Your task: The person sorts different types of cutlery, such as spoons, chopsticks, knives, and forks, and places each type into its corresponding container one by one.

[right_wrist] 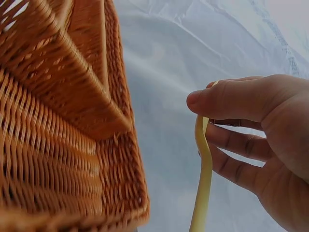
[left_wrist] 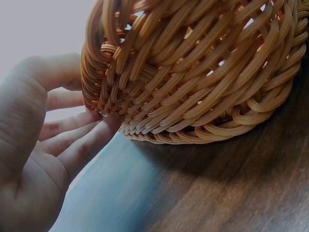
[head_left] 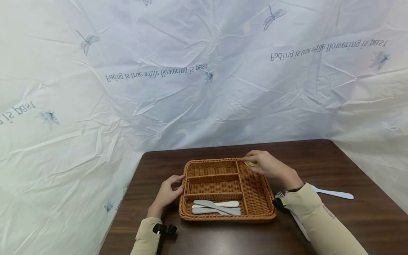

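A brown wicker basket (head_left: pixel 240 187) with compartments sits on the dark table. My left hand (head_left: pixel 170 193) touches its left side at the rim; in the left wrist view the fairly straight fingers (left_wrist: pixel 89 145) rest against the woven wall (left_wrist: pixel 203 82). Over the basket's back right corner, my right hand (head_left: pixel 267 164) pinches a yellow fork (right_wrist: pixel 203 169) between thumb and fingers. The fork's tines (head_left: pixel 251 164) point left in the head view. In the front left compartment lie several grey and white knives (head_left: pixel 216 207).
To the right of the basket, another fork (head_left: pixel 298 223) lies partly under my right sleeve (head_left: pixel 318 216). A white-handled utensil (head_left: pixel 336 193) is farther right, its other end hidden by the arm. White printed sheeting (head_left: pixel 204 88) hangs behind the table (head_left: pixel 302 152).
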Available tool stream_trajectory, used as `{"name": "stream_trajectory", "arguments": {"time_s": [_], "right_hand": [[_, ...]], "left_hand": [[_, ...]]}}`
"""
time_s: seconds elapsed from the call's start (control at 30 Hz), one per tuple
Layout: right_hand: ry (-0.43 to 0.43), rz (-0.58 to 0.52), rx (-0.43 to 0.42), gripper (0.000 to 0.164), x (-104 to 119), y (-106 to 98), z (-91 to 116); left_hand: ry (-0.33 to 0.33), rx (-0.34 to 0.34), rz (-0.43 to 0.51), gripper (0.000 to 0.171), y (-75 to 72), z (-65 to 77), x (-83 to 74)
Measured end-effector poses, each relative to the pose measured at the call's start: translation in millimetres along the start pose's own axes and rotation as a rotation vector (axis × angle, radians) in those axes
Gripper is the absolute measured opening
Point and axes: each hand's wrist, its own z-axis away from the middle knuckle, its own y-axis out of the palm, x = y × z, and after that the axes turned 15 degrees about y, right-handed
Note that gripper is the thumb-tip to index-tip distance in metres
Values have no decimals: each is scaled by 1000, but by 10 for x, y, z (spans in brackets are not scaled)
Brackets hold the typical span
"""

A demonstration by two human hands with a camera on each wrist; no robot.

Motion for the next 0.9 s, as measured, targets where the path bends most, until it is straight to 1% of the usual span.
{"name": "stream_trajectory", "arguments": {"time_s": [0.2,0.3,0.57,0.9], "right_hand": [[-68,6,-4,38,144,25,-112],[-78,4,-2,38,205,36,-160],[-112,-4,2,37,356,72,-271],[-161,-10,24,35,555,124,-414]], "left_hand": [[-16,7,-10,40,-2,3,8],[-20,7,-13,40,-4,1,8],[-2,6,-9,41,-9,-9,-3],[-7,13,-18,41,-15,-11,-33]]}}
